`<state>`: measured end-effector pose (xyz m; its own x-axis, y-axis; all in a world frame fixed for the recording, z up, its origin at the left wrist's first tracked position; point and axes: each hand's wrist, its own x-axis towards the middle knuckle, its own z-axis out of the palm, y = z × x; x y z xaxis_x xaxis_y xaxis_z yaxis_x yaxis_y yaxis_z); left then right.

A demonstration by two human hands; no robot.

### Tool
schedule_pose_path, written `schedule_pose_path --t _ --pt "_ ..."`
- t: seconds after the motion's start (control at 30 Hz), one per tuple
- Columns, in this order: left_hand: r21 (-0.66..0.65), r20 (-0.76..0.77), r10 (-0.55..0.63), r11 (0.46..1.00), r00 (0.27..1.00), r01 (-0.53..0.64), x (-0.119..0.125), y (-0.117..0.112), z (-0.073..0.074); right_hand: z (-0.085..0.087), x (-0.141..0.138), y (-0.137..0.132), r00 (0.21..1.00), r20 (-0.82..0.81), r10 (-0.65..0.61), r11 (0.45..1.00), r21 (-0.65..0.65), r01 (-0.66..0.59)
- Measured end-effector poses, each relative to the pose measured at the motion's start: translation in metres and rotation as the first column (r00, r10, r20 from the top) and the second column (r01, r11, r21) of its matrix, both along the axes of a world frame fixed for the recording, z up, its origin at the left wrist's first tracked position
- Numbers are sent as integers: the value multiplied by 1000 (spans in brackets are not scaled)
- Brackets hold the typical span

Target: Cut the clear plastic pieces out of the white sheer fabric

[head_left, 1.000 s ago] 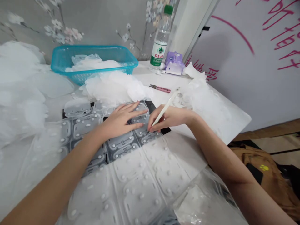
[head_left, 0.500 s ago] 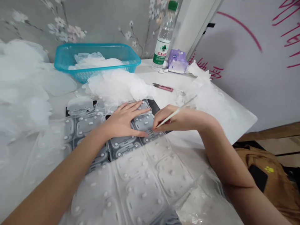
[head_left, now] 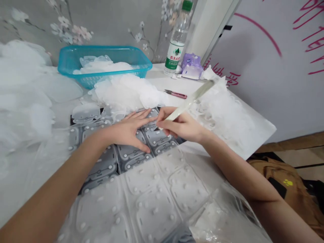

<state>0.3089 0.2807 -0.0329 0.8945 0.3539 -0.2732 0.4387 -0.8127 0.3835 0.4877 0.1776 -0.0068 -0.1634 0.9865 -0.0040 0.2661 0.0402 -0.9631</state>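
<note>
The left hand (head_left: 126, 131) lies flat and spread, fingers fanned, pressing on a layer of moulded translucent plastic sheets (head_left: 131, 153) dotted with raised studs. The right hand (head_left: 182, 125) is curled, thumb and fingers pinching a slim pale pen-like tool (head_left: 191, 100) (blurred, so exactly what kind is hard to say), its lower end just beside the left hand's fingertips and above the same sheets. The sheets look grey where a dark backing shows through, and they run on toward the person beneath both forearms, with crumpled clear plastic (head_left: 222, 219) at the lower right.

Past the hands, a heap of white translucent offcuts (head_left: 128, 91) rests against a teal plastic basket (head_left: 76, 57) holding more such pieces. Pink-handled scissors (head_left: 175, 94) lie on a white table (head_left: 159, 81), near a plastic water bottle (head_left: 177, 44) and a purple tissue packet (head_left: 191, 66). Behind stand floral wallpaper (head_left: 108, 23) and a whiteboard (head_left: 263, 84) with pink writing, and a brown bag (head_left: 278, 179) sits low on the right
</note>
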Motion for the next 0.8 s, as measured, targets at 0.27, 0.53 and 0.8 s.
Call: schedule_pose_path --t 0.27,0.53,0.8 --pt "-14 43 40 999 998 -39 2 -1 -5 -25 -23 5 994 96 52 994 89 -61" --pt "-21 75 21 1000 997 -20 1 -2 -5 -28 -33 6 939 343 -30 961 270 -68" --pt "-6 81 5 1000 997 -4 0 0 -11 -14 -32 4 913 405 53 961 228 -157"
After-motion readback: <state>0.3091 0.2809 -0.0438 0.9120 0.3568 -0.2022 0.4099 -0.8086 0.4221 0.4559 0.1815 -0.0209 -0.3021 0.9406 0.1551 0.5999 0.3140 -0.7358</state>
